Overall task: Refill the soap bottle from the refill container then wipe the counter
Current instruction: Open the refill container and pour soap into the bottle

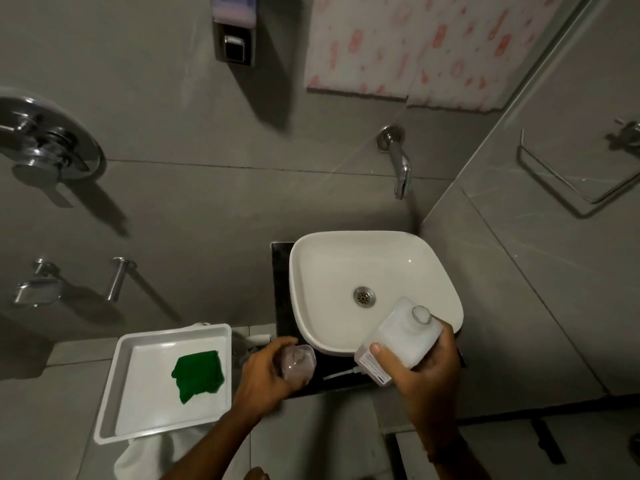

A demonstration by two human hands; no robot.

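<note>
left hand (pixel 265 370): wrapped round small clear soap bottle (pixel 298 362), upright on dark bench (pixel 332 379) at front-left of white sink (pixel 375 268). right hand (pixel 427 367): grasping white refill container (pixel 398 341), tilted, mouth open (cap not seen), over sink's front rim. pump tube (pixel 341 373) lying on bench btwn hands. green cloth (pixel 197 374) in white tray (pixel 114 386), left of bench.

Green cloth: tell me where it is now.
In the head view, the green cloth lies crumpled inside the white tray at lower left, left of the left hand and the sink.
</note>
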